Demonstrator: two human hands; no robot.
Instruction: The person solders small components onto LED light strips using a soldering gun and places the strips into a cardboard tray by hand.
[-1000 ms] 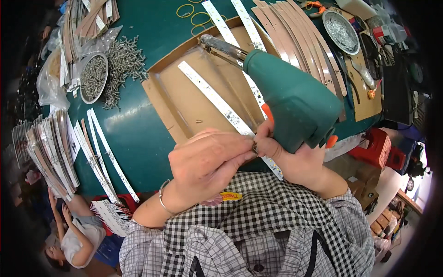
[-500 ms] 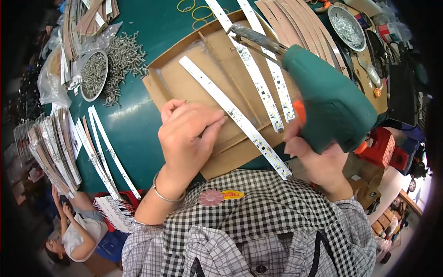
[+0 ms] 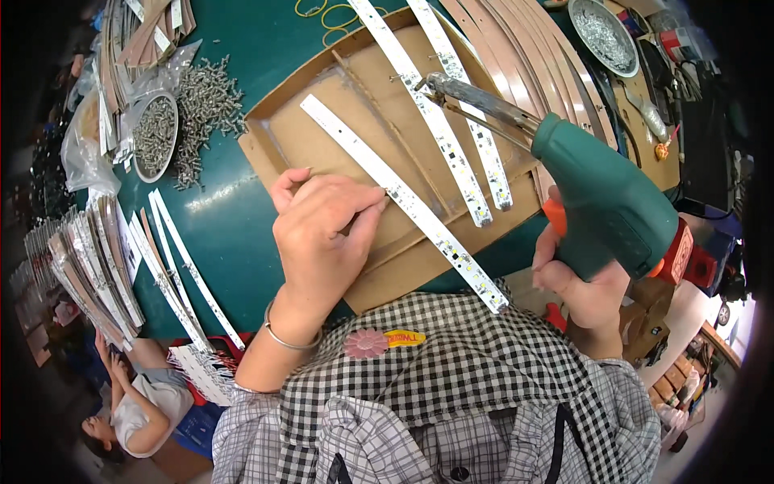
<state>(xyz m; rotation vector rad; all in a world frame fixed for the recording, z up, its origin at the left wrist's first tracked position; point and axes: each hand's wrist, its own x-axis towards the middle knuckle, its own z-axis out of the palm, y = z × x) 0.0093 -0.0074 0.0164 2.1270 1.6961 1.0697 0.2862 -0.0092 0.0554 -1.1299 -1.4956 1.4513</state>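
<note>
A white LED circuit strip (image 3: pixel 367 165) lies slantwise over a shallow cardboard box (image 3: pixel 266 153), its near end by my checked apron. My left hand (image 3: pixel 326 230) is closed, thumb and forefinger pinched at the strip's left edge about midway along. My right hand (image 3: pixel 587 290) grips the handle of a green soldering gun (image 3: pixel 605 185) with an orange trigger. The gun's metal tip points to the far left, over two more LED strips (image 3: pixel 459 157) lying across the box's right side. Whether the tip touches them I cannot tell.
Small metal parts fill a bowl (image 3: pixel 176 133) and lie in a pile (image 3: pixel 205 105) beside it. Bundled strips (image 3: pixel 93 266) stand at left; brownish strips (image 3: pixel 524 64) lie far right near another metal bowl (image 3: pixel 571 40). Another person (image 3: pixel 141 411) sits at lower left.
My right hand has moved right with the soldering gun, its tip coming nearer to me. My left hand and the strip beside it have shifted only slightly.
</note>
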